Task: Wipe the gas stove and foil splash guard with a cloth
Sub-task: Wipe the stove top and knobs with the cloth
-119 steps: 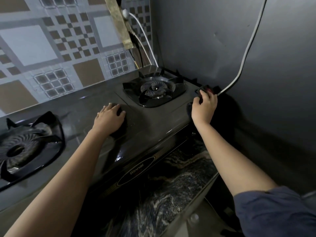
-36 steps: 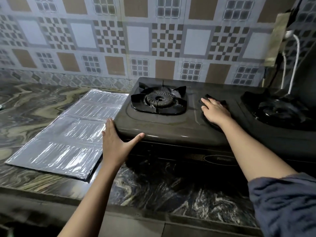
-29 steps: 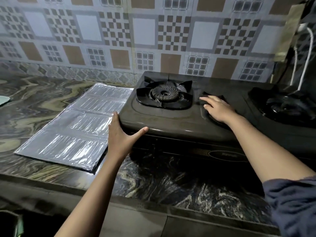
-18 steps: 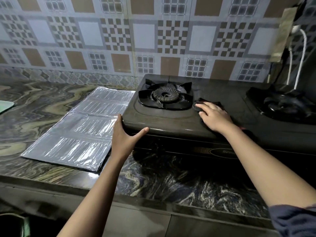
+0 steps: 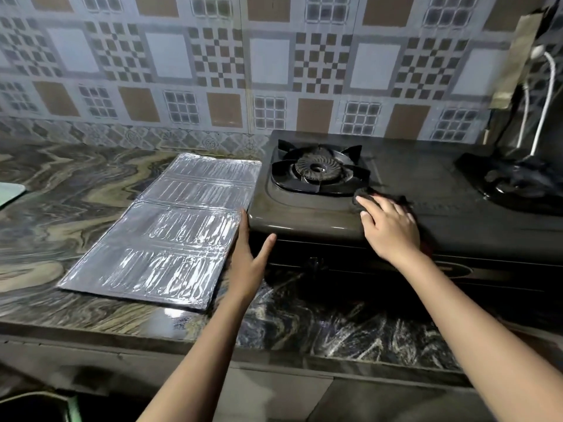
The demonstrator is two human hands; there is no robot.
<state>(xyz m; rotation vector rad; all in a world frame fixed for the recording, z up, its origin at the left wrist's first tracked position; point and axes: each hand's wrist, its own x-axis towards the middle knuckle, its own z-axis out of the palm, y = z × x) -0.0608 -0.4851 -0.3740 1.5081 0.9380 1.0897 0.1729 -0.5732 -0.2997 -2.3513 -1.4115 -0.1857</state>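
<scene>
Two hands busy: our left hand (image 5: 248,263), fingers straight, braces the left front corner of the black two-burner gas stove (image 5: 304,217), while our right hand (image 5: 391,229) presses flat on a crumpled dark cloth (image 5: 364,194) just beside the left burner (image 5: 316,170). Stove wiping is under way, we judge; the silver ribbed foil splash guard (image 5: 170,233), flat on the counter (image 5: 76,184) beside it, waits, crinkled and shiny.

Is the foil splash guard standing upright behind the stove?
No, the foil splash guard lies flat on the countertop, left of the gas stove.
</scene>
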